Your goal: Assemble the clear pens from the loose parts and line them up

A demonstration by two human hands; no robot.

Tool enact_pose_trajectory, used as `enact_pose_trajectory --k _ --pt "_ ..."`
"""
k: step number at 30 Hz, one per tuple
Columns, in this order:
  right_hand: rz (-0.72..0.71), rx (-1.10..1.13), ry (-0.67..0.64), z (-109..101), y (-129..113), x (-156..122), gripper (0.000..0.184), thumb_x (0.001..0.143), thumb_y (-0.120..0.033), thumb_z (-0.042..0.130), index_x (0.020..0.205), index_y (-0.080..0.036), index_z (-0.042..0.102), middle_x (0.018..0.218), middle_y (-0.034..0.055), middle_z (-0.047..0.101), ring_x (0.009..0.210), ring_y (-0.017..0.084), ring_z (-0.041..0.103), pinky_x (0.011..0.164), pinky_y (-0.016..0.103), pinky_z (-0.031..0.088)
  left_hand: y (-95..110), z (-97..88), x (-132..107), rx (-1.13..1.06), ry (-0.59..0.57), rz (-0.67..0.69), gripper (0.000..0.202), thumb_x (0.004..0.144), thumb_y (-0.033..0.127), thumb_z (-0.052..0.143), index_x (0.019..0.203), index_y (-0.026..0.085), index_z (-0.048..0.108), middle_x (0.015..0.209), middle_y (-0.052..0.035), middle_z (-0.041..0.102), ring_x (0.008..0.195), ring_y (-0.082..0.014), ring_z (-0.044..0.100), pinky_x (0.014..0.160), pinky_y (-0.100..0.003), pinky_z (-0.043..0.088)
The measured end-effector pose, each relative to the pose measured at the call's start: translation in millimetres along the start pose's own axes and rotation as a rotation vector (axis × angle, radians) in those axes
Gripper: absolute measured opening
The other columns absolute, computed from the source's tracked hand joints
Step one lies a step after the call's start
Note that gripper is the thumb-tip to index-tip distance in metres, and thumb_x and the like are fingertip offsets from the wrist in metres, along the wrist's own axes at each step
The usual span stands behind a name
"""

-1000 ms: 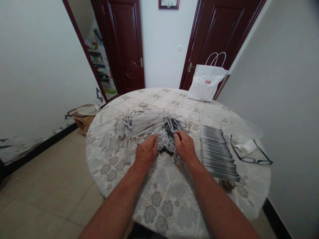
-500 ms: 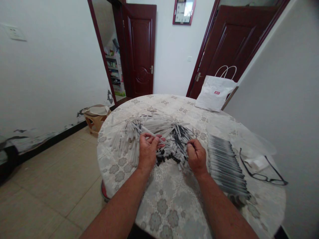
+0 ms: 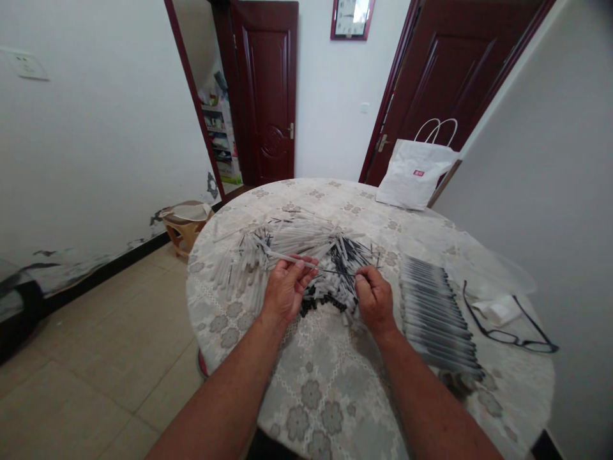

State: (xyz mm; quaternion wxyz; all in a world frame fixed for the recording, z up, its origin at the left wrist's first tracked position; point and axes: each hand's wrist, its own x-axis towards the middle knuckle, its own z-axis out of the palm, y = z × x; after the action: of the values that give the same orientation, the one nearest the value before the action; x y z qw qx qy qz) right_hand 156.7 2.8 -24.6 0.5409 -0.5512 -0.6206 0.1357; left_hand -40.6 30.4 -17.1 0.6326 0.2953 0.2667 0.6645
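My left hand (image 3: 287, 289), palm partly turned up, pinches a slim white pen barrel (image 3: 282, 256) between thumb and fingers. Opposite it, my right hand (image 3: 375, 297) is closed on the end of a thin dark pen refill (image 3: 338, 273). The refill points left and lines up with the barrel; at this size I cannot tell how far it sits inside. Beneath and behind both hands lie heaped white barrels (image 3: 301, 237) and a bunch of dark refills (image 3: 349, 252). Small black pieces (image 3: 330, 299) lie in a curved pile between my wrists.
Right of my right hand, a row of grey pens (image 3: 435, 313) lies side by side. Beyond it are eyeglasses (image 3: 507, 337) and a crumpled white tissue (image 3: 498, 310). A white paper bag (image 3: 414, 176) stands at the far edge of the round table (image 3: 330, 390).
My left hand has rolled palm-up a little, and the barrel lies flatter, in line with the refill. My right hand has shifted slightly left. The view has tilted down slightly.
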Motion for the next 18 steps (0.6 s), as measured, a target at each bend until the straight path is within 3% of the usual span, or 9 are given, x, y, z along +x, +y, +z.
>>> enact_pose_trajectory --k 8,13,18 --pt "-0.004 -0.028 0.01 -1.2 0.2 1.4 0.019 0.093 -0.034 0.048 0.083 -0.022 0.059 0.066 -0.0026 0.055 0.065 0.017 0.053 0.063 0.028 0.04 0.1 0.5 -1.5 -0.007 -0.017 -0.017 0.033 0.078 0.027 0.082 0.098 0.02 0.056 0.1 -0.0033 0.074 0.1 -0.0207 0.074 0.093 -0.04 0.059" --pt "-0.056 -0.051 0.0 1.4 -1.1 1.0 0.02 0.094 -0.034 0.051 0.086 -0.021 0.064 0.069 -0.0013 0.06 0.066 0.017 0.056 0.066 0.028 0.042 0.3 1.3 -1.1 0.012 -0.012 -0.022 0.032 0.077 0.027 0.083 0.096 0.019 0.059 0.102 -0.005 0.074 0.099 -0.0202 0.074 0.09 -0.037 0.06" --pt "-0.109 -0.002 -0.132 5.4 -6.2 -0.7 0.022 0.093 -0.036 0.058 0.093 -0.021 0.073 0.081 0.0029 0.072 0.072 0.018 0.063 0.07 0.029 0.048 -2.4 2.9 -2.8 0.032 -0.02 -0.081 0.032 0.075 0.027 0.084 0.094 0.017 0.061 0.097 -0.0054 0.075 0.092 -0.0172 0.073 0.083 -0.032 0.062"
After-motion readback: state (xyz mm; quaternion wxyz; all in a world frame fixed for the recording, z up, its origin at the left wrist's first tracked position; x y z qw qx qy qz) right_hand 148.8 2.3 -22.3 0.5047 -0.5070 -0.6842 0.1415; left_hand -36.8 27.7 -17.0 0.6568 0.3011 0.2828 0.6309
